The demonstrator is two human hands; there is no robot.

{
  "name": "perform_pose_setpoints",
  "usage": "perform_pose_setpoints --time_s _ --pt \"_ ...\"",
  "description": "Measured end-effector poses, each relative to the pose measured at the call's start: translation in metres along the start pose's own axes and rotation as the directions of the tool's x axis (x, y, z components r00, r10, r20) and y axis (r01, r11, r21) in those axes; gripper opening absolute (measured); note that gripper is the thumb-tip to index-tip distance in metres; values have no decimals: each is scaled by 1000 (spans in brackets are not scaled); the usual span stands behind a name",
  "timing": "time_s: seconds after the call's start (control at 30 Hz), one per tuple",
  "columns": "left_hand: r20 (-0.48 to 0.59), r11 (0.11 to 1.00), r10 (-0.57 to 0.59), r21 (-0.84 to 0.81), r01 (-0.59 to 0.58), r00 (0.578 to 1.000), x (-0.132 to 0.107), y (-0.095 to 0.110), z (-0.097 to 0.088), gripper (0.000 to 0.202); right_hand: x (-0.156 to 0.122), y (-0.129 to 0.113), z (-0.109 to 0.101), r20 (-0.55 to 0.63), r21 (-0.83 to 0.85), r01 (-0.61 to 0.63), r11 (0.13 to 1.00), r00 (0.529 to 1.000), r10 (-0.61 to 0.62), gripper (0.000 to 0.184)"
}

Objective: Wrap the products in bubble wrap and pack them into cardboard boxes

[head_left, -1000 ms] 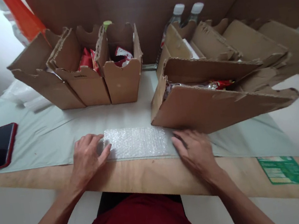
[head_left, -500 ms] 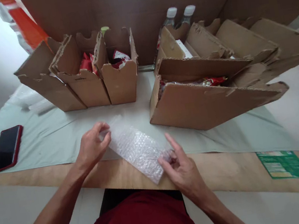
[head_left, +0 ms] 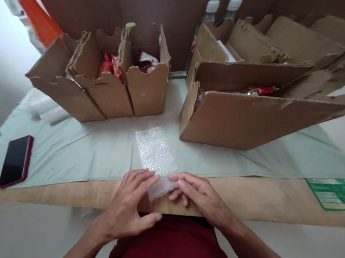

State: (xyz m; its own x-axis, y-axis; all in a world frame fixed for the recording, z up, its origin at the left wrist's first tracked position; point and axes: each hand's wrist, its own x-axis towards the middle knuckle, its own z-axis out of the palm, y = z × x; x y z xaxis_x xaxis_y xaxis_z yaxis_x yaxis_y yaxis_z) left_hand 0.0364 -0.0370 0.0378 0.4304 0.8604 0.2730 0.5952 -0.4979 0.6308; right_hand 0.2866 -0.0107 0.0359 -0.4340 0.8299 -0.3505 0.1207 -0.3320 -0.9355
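Note:
A clear bubble wrap bag (head_left: 156,151) lies flat near the table's front edge, its long side pointing away from me. Its near end, a smoother strip, reaches over the bare wood. My left hand (head_left: 133,202) is at the bag's left near side, thumb spread away from the fingers, holding nothing. On the other side, my right hand (head_left: 199,194) pinches the bag's near right corner between thumb and forefinger. The other fingers of that hand curl below the corner.
Three cardboard bins (head_left: 105,98) with red packets stand at back left. A wide cardboard box (head_left: 249,117) is on the right, with bottles (head_left: 212,7) behind it. A phone (head_left: 16,161) lies at left, plastic bags (head_left: 41,106) behind it, a green card (head_left: 340,194) at right.
The bubble wrap bag has turned from slanted to nearly straight ahead of me. My left hand has let go of its far end and come down to the near end.

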Motion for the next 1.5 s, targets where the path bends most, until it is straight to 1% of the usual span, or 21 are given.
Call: perform_pose_setpoints --time_s 0.1,0.17,0.2,0.23,0.27,0.33,0.4,0.43,0.5,0.6,0.7,0.8,0.9,1.0,1.07,1.13,1.2,1.27,1.37,1.43,1.5 --pt "-195 990 -87 90 106 977 7 -6 18 33 5 -2 0 -47 7 118 993 992 -117 48" --pt "-259 971 -178 113 213 949 19 -18 25 30 4 -2 -1 -131 -113 249 962 956 -263 49" --pt "-266 962 -207 122 246 941 24 -24 27 32 4 -1 -2 -155 -232 324 917 918 -364 48" --pt "-266 956 -220 131 261 938 28 -28 28 36 4 0 -3 -145 -379 393 838 869 -473 44" --pt "-267 954 -221 139 264 938 31 -32 29 39 6 1 -5 -100 -529 444 724 814 -572 39" --pt "-280 952 -209 162 261 937 32 -34 31 44 13 2 -8 67 -758 476 446 737 -673 33" --pt "-300 946 -194 195 259 934 31 -33 33 46 27 0 -9 221 -862 457 219 728 -649 33" --pt "-311 941 -185 216 259 932 29 -32 34 46 34 -1 -10 272 -882 448 146 737 -618 33" --pt "-334 936 -160 249 251 929 26 -30 35 44 48 -5 -11 342 -888 455 64 748 -569 31" --pt "-361 941 -125 252 225 924 20 -28 35 42 58 -10 -12 390 -868 494 40 731 -560 29" --pt "-379 944 -118 245 223 918 13 -25 32 41 59 -14 -14 399 -850 521 74 730 -555 29" --pt "-409 935 -93 277 221 908 8 -19 30 41 59 -16 -15 389 -837 529 143 757 -525 32" --pt "-371 945 -45 285 160 928 9 -16 29 39 61 -19 -15 362 -812 533 238 780 -511 30" --pt "-335 972 -51 199 124 941 13 -17 27 29 59 -21 -17 318 -788 511 342 815 -485 27" --pt "-328 980 -103 127 152 939 16 -19 25 28 53 -22 -19 287 -789 494 366 822 -491 28" --pt "-327 974 -165 97 206 931 18 -21 23 27 46 -22 -20 231 -820 472 324 790 -568 29" --pt "-335 960 -210 106 258 919 19 -23 22 27 41 -20 -20 187 -860 450 241 718 -670 29" --pt "-338 947 -225 144 286 914 21 -24 23 26 41 -17 -18 233 -872 466 149 663 -711 27" --pt "-356 920 -216 237 312 909 24 -27 26 29 51 -14 -14 353 -864 501 53 676 -647 25" --pt "-384 910 -181 285 302 905 25 -27 27 33 61 -14 -13 381 -867 498 34 704 -600 23" --pt "-384 922 -124 296 249 915 25 -26 27 35 69 -14 -14 396 -863 505 29 711 -580 20"
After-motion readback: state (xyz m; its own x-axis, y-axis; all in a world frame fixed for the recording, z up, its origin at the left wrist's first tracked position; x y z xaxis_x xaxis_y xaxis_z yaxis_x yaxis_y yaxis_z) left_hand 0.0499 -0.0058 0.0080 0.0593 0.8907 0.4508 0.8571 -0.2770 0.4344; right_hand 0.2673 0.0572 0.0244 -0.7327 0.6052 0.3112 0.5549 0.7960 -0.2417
